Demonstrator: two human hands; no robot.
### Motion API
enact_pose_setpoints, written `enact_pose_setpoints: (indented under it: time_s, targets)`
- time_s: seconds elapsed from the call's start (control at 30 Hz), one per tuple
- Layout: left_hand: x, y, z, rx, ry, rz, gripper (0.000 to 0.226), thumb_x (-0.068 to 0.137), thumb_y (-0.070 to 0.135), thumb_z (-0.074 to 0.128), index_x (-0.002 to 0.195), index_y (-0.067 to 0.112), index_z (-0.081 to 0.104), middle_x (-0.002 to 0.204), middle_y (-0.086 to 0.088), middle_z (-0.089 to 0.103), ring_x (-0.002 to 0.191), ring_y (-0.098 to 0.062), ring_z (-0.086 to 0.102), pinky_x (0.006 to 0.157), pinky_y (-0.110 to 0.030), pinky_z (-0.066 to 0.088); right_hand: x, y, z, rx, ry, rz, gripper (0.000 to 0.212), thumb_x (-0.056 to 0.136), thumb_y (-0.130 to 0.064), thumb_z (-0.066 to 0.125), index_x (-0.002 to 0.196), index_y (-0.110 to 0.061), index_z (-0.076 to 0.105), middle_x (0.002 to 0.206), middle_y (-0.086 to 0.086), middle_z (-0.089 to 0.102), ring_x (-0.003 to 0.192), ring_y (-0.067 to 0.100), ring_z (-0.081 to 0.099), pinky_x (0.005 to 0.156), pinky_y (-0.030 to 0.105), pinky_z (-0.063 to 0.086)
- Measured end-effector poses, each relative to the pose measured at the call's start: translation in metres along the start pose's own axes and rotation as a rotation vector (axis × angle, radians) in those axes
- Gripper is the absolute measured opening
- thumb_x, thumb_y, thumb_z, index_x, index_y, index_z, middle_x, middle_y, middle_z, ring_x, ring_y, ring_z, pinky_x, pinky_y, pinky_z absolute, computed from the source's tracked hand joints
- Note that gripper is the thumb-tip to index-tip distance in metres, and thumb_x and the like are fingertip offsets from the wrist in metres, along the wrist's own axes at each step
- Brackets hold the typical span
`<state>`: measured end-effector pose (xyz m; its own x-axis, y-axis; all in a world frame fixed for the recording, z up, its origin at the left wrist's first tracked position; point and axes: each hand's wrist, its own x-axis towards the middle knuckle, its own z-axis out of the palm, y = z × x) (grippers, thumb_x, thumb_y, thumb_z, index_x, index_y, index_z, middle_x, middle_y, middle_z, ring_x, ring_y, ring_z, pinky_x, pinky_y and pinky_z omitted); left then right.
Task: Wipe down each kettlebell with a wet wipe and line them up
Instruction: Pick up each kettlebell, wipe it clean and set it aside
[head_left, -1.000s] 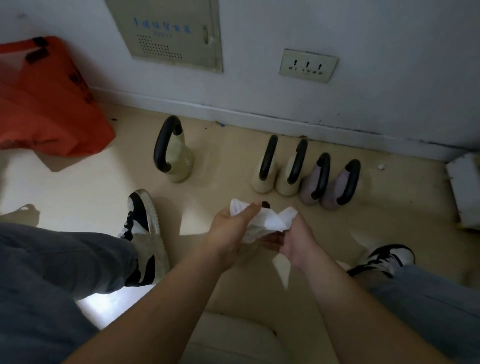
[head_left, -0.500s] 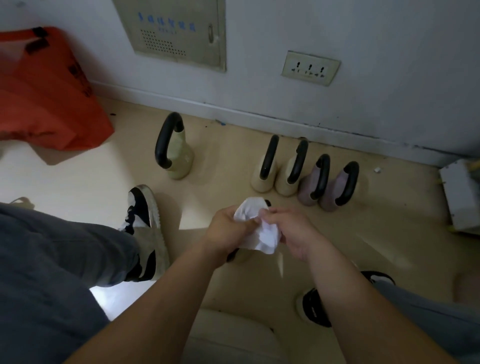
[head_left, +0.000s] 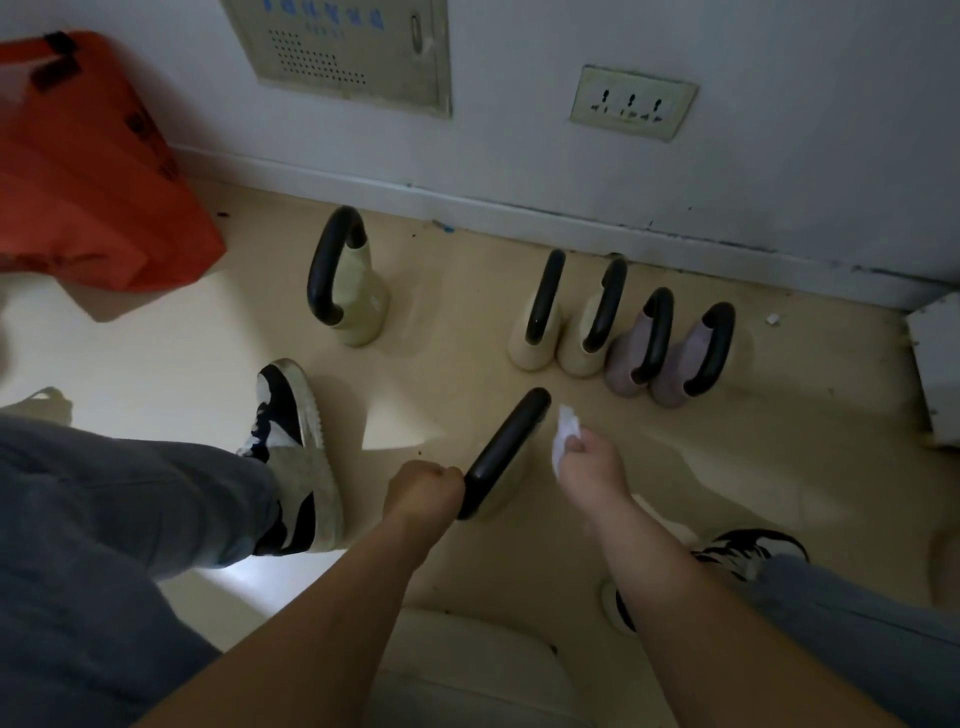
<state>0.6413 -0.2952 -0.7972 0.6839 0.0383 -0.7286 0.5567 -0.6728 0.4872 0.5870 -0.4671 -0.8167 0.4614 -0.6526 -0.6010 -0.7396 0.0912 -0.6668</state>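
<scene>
One wipe (head_left: 566, 432) now in right grip (head_left: 592, 463); left grip (head_left: 423, 491) holds kettlebell (head_left: 506, 447).

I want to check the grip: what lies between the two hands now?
The black handle of the near kettlebell, gripped by the left hand; the right hand holds the wipe. Head view.

Matt black kettlebell handle (head_left: 506, 451), crumpled white paper-like wipe (head_left: 565, 435), smooth glossy floor (head_left: 156, 353).

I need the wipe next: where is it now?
Head view, centre: the wet wipe is pinched in the right hand, just right of the black kettlebell handle that the left hand grips.
</scene>
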Motion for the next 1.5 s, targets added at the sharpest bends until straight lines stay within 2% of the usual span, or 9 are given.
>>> enact_pose_setpoints:
  time_s: [0.13, 0.3, 0.53, 0.77, 1.0, 1.13, 1.23, 1.37, 1.5]
  targets:
    - [0.003, -0.004, 0.003, -0.081, -0.119, -0.013, 0.015, 0.085, 0.007, 0.057, 0.071, 0.011, 0.063, 0.079, -0.011, 0.065, 0.072, -0.026, 0.064, 0.068, -0.036, 0.061, -0.004, -0.005, 0.029, 0.419, -0.292, 0.243, 0.026, 0.107, -0.030, 0.043, 0.125, -0.020, 0.059, 0.115, 0.005, 0.067, 0.105, 0.022, 0.063, 0.090, 0.037, 0.051]
    - [-0.001, -0.018, 0.004, -0.194, -0.246, -0.014, 0.013, 0.073, -0.001, 0.064, 0.081, -0.004, 0.075, 0.091, -0.029, 0.070, 0.079, -0.032, 0.069, 0.075, -0.047, 0.060, -0.012, 0.000, 0.039, 0.569, -0.415, 0.342, 0.036, 0.108, -0.033, 0.039, 0.130, -0.012, 0.058, 0.125, 0.012, 0.069, 0.114, 0.026, 0.065, 0.086, 0.034, 0.052]
    - [0.010, -0.024, 0.009, -0.469, -0.078, -0.226, 0.009, 0.088, -0.004, 0.057, 0.084, -0.003, 0.065, 0.081, -0.021, 0.066, 0.068, -0.029, 0.065, 0.076, -0.047, 0.060, -0.040, 0.018, 0.029, 0.163, -0.336, 0.127, 0.031, 0.106, -0.031, 0.042, 0.103, -0.020, 0.072, 0.102, 0.009, 0.076, 0.106, 0.029, 0.070, 0.103, 0.042, 0.051]
    - [0.012, -0.017, 0.009, -0.520, -0.138, -0.245, 0.018, 0.094, -0.008, 0.047, 0.082, 0.002, 0.055, 0.080, -0.020, 0.051, 0.061, -0.024, 0.049, 0.061, -0.034, 0.046, -0.063, 0.008, 0.015, -0.278, -0.219, -0.191, 0.028, 0.101, -0.014, 0.041, 0.077, -0.015, 0.057, 0.076, 0.005, 0.061, 0.074, 0.023, 0.060, 0.061, 0.029, 0.046]
    - [0.018, -0.029, 0.019, -0.438, -0.133, -0.196, 0.015, 0.092, 0.003, 0.054, 0.083, 0.014, 0.059, 0.086, -0.011, 0.064, 0.067, -0.024, 0.061, 0.070, -0.033, 0.056, -0.062, 0.027, 0.028, -0.112, -0.423, 0.022, 0.039, 0.102, -0.007, 0.038, 0.117, -0.028, 0.067, 0.109, -0.007, 0.071, 0.109, 0.016, 0.061, 0.082, 0.025, 0.046]
    - [0.018, -0.025, 0.018, -0.451, -0.150, -0.201, 0.010, 0.091, 0.003, 0.055, 0.094, 0.011, 0.061, 0.093, -0.013, 0.065, 0.074, -0.025, 0.064, 0.069, -0.032, 0.057, -0.076, 0.025, 0.033, -0.043, -0.306, 0.084, 0.040, 0.104, -0.013, 0.035, 0.129, -0.023, 0.064, 0.121, 0.000, 0.068, 0.113, 0.022, 0.060, 0.097, 0.032, 0.046]
    - [0.016, -0.019, 0.021, -0.466, -0.127, -0.184, 0.011, 0.090, 0.003, 0.056, 0.097, 0.009, 0.062, 0.091, -0.013, 0.067, 0.068, -0.024, 0.064, 0.055, -0.024, 0.054, -0.103, 0.018, 0.044, 0.059, -0.105, 0.158, 0.033, 0.101, -0.011, 0.038, 0.122, -0.016, 0.062, 0.104, 0.004, 0.064, 0.086, 0.019, 0.057, 0.081, 0.028, 0.044]
    - [0.013, -0.020, 0.019, -0.462, -0.123, -0.201, 0.012, 0.092, 0.000, 0.054, 0.084, 0.006, 0.061, 0.084, -0.015, 0.064, 0.060, -0.022, 0.059, 0.054, -0.025, 0.050, -0.120, 0.004, 0.057, 0.171, -0.082, 0.268, 0.035, 0.108, -0.020, 0.034, 0.138, -0.021, 0.052, 0.117, 0.000, 0.057, 0.097, 0.019, 0.050, 0.085, 0.029, 0.037]
    - [0.009, -0.028, 0.013, -0.478, -0.132, -0.257, 0.026, 0.094, -0.004, 0.050, 0.070, 0.003, 0.055, 0.074, -0.020, 0.057, 0.058, -0.026, 0.055, 0.062, -0.032, 0.048, -0.078, 0.005, 0.055, 0.328, -0.148, 0.421, 0.039, 0.103, -0.034, 0.044, 0.117, -0.006, 0.066, 0.114, 0.009, 0.070, 0.102, 0.025, 0.062, 0.086, 0.031, 0.042]
